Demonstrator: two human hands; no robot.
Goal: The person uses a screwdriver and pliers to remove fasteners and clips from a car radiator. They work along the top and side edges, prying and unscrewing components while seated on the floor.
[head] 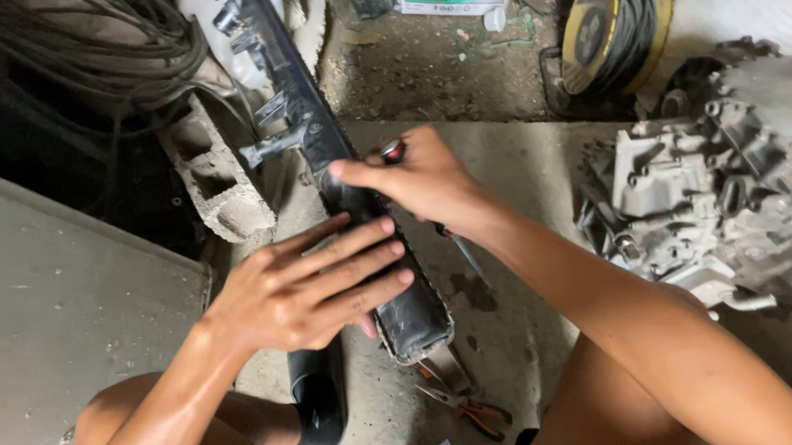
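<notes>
My left hand (309,287) lies flat, fingers spread, on the long black plastic tank (336,175). My right hand (422,185) grips a screwdriver (453,246) against it.

Head view, steeply downward, close.

Left hand (309,287): fingers extended, palm flat on the near end of the long black part (329,160). Right hand (422,185): fingers closed, positioned above the part's middle, wrist bent.
</notes>
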